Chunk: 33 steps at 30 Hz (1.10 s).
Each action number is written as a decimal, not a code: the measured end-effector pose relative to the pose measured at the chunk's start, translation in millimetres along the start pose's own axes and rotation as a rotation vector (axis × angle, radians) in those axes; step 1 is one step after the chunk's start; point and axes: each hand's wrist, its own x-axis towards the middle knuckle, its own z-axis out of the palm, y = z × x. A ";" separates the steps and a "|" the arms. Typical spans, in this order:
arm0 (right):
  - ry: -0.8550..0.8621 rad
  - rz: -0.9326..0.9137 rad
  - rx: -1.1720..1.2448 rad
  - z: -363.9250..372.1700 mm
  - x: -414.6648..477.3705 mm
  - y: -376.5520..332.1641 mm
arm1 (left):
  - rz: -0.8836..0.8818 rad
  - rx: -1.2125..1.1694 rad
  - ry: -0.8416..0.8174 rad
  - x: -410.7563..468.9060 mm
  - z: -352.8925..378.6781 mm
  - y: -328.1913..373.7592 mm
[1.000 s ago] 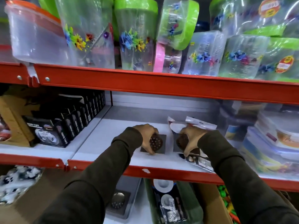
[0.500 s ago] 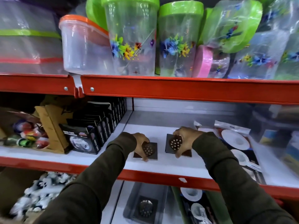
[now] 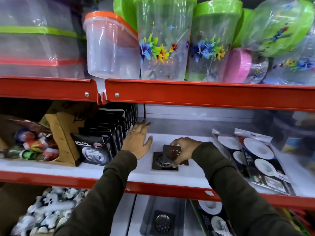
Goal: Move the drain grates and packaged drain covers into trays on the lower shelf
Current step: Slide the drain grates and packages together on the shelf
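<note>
On the white middle shelf (image 3: 190, 178) lies a square dark drain grate (image 3: 159, 163). My right hand (image 3: 185, 149) is shut on a second dark grate (image 3: 171, 153), held tilted and overlapping the lying one. My left hand (image 3: 138, 142) is open, fingers spread, resting by the black boxes and holding nothing. Packaged white drain covers (image 3: 255, 154) lie to the right on the same shelf. Below, a grey tray (image 3: 148, 217) holds one grate (image 3: 162, 223), and beside it more packaged covers (image 3: 211, 217) sit in a green tray.
A row of black tape boxes (image 3: 97, 147) stands left of my left hand, next to a torn cardboard box (image 3: 63, 132). The red shelf rail (image 3: 170, 188) runs between the two levels. Plastic jars (image 3: 163, 40) fill the upper shelf. Wrapped containers (image 3: 296, 132) stand at the far right.
My left hand let go of its grate and moved up-left, open. My right hand carried its grate left, over the one lying on the shelf.
</note>
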 end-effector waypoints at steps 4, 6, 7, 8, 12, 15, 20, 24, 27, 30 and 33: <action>-0.048 -0.005 -0.034 19.9 16.9 -15.4 | -0.010 0.022 0.060 0.0 1.3 -3.8; -0.055 0.008 -0.066 25.6 21.2 -18.0 | -0.003 0.029 0.070 -0.8 3.0 -7.4; -0.054 0.011 -0.068 27.5 22.4 -18.4 | -0.003 0.029 0.070 -1.2 4.2 -8.7; -0.051 0.011 -0.063 29.2 23.5 -18.5 | -0.007 0.026 0.063 -2.0 5.7 -10.0; -0.055 0.002 -0.045 33.9 25.2 -18.7 | -0.027 0.004 0.026 -3.0 10.6 -14.0; -0.037 -0.020 0.003 35.4 23.2 -13.7 | -0.023 0.019 0.019 -2.8 11.4 -11.7; 0.414 -0.053 -0.153 28.8 11.1 8.4 | -0.003 0.088 0.048 5.7 10.8 11.4; 0.640 0.004 -0.250 13.3 -10.0 42.1 | 0.022 0.082 0.061 14.8 19.5 56.9; 0.668 0.052 -0.270 1.2 -33.8 77.0 | 0.022 0.053 0.068 21.3 32.0 106.6; 0.740 0.147 -0.235 -9.9 -60.8 114.3 | -0.053 0.084 0.069 26.4 44.8 158.7; 0.724 0.450 -0.210 -23.3 -90.8 161.7 | -0.123 -0.029 0.044 30.2 61.0 218.6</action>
